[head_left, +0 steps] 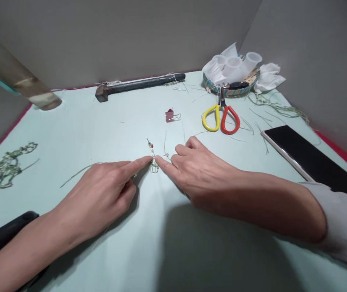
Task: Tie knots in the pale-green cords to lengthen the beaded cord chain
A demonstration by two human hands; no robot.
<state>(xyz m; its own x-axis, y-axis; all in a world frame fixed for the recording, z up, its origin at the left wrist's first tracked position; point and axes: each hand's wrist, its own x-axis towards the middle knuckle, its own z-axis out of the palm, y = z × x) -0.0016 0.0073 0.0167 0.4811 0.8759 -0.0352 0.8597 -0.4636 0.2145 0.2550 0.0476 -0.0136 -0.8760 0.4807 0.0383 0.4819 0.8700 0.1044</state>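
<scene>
A small knotted cord piece (154, 166) lies on the table before me, with thin green loops and a reddish bead-like spot at its upper end. My left hand (106, 190) rests with its index finger stretched out, its tip touching the piece from the left; the thumb is tucked below. From the right, my right hand (191, 166) puts its straight index fingertip on the same piece, the other fingers curled. A loose cord end with a tiny knot (166, 155) lies beside the right index finger. Another green cord (78, 173) runs out from behind the left hand.
Beyond my hands lie a purple binder clip (169, 115), scissors (211, 119) and a hammer (143, 85). A basket (237, 91) holds white plastic cups. A phone (307, 152) is at right, a knotted green cord bundle (4, 170) at left. A post (24, 77) stands back left.
</scene>
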